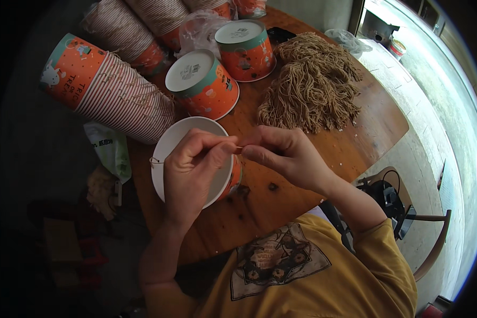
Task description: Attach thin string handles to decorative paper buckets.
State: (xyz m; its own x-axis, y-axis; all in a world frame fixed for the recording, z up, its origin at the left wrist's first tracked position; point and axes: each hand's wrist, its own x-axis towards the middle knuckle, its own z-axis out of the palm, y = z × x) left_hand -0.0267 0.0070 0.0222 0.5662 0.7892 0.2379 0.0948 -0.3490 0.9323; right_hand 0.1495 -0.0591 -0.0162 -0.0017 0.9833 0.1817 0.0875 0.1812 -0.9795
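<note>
Cord, tan, thin: one short length [237, 148] pinched between my two hands over the open paper cup. My left hand [193, 164] is closed on it with thumb and forefinger, resting across the cup's mouth. My right hand [283, 153] is closed likewise on the other end, just beside the cup's rim.

Cup, paper, orange outside and white inside [169, 148]: lying tilted on the wooden table [376, 111], mouth toward me, under my left hand. A small loop of cord [155, 160] shows at its left rim.

Cups, same orange print, two: standing upside down, one [202, 84] just behind the open cup, the other [245, 49] behind and to its right.

Cup stacks, nested, lying on their sides: one large stack [108, 87] at the left, touching the table edge; more stacks [143, 26] behind it.

Cord bundle, tan, loose heap [312, 79]: on the table to the right of the upside-down cups, well apart from my hands.

Plastic bag, clear, crumpled [199, 29]: between the stacks and the cups.

Chair, wooden [434, 233]: at the right, beside the table.
</note>
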